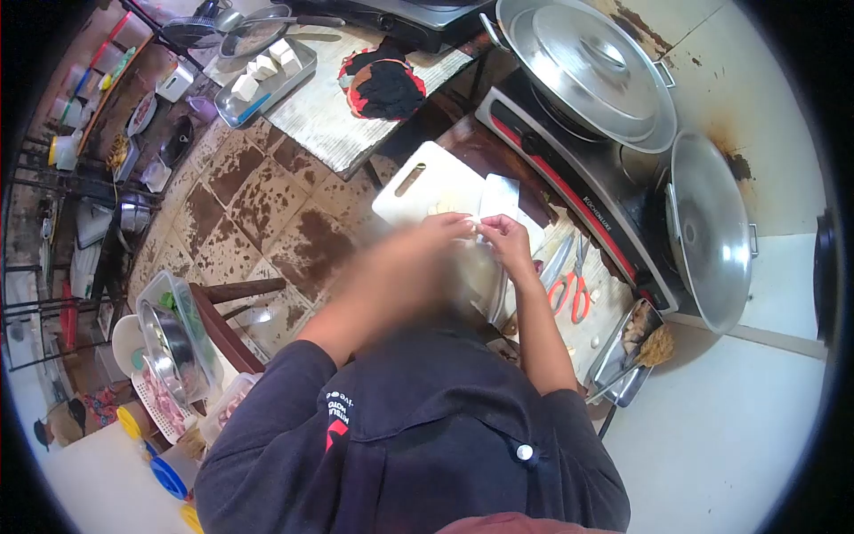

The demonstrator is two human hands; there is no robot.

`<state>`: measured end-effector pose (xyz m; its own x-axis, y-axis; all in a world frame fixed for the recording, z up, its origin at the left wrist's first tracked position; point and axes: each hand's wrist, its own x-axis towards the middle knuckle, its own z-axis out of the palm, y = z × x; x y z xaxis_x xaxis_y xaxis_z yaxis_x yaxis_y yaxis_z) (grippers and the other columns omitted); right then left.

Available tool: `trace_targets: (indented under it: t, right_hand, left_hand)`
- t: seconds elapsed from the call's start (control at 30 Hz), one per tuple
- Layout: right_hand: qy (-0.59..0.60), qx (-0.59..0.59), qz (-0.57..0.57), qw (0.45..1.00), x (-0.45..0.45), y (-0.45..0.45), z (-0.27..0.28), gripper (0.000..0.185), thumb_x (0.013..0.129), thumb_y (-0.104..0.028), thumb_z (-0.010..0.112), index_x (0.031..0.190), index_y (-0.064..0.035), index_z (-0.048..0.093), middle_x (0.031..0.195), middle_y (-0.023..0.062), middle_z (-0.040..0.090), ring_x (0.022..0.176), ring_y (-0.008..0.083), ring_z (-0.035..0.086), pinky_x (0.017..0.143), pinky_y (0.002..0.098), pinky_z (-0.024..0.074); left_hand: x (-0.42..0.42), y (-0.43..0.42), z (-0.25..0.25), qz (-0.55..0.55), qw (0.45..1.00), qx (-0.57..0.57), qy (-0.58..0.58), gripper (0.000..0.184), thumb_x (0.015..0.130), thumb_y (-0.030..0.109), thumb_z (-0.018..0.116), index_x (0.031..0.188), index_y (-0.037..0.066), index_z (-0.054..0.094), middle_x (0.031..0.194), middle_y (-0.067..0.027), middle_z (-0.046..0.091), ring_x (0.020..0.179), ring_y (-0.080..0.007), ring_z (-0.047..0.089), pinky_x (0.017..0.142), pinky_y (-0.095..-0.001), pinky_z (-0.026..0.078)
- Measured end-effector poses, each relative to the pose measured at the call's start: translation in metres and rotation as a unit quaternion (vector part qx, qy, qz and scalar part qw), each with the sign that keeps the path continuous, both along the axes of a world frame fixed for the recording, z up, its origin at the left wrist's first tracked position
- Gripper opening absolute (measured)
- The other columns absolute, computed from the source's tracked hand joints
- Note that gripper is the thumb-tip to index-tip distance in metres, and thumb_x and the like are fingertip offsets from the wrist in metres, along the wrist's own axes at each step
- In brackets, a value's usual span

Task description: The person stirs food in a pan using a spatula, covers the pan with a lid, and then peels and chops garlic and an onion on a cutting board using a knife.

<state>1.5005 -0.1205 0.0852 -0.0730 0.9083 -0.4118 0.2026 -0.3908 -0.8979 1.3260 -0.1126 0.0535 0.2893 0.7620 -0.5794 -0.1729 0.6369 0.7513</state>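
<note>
white cutting board underneath, metal blade lying on it. left hand and right hand pinched a tiny pale piece over the board. i'd have kept the grip light, fingertips clear of that edge.

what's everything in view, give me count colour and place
cutting board: one, white, centre
wide blade: one, silver, on board
small piece: one, pale, at fingertips
scissors: one pair, orange-handled, right of board
stoves: two, black, top and right
lidded pot: one, silver, right stove
wide pan: one, silver, far right
blocks: several, white, upper-left tray
cloth bundle: one, black and red, upper table
shelf items: uncountable, mixed, far left
left hand: one, bare, over board
right hand: one, bare, over board
</note>
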Motion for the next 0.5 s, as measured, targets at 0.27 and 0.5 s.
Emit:
trace_targets:
  t: [0.27,0.5]
  right_hand:
    - [0.049,0.009,-0.074,0.996,-0.01,-0.013,0.015,0.024,0.083,-0.019,0.065,0.1,-0.0017,0.065,0.078,0.0022,0.064,0.068,0.0068,0.056,0.056,0.0213,0.0442]
    - [-0.214,0.282,-0.035,0.935,-0.02,-0.018,0.013,0.021,0.08,-0.01,0.062,0.098,-0.0011,0.065,0.084,0.0166,0.066,0.07,0.0244,0.064,0.066,0.0336,0.0495]
  left_hand:
    - [-0.002,-0.011,-0.024,0.02,0.998,0.019,-0.049,0.027,0.086,0.019,0.064,0.108,0.004,0.06,0.092,-0.0031,0.064,0.081,-0.009,0.061,0.069,-0.0199,0.05]
    - [-0.024,-0.043,-0.039,0.037,0.997,-0.02,-0.07,0.021,0.086,0.017,0.063,0.103,0.005,0.06,0.09,-0.0026,0.064,0.08,-0.0091,0.061,0.069,-0.02,0.051]
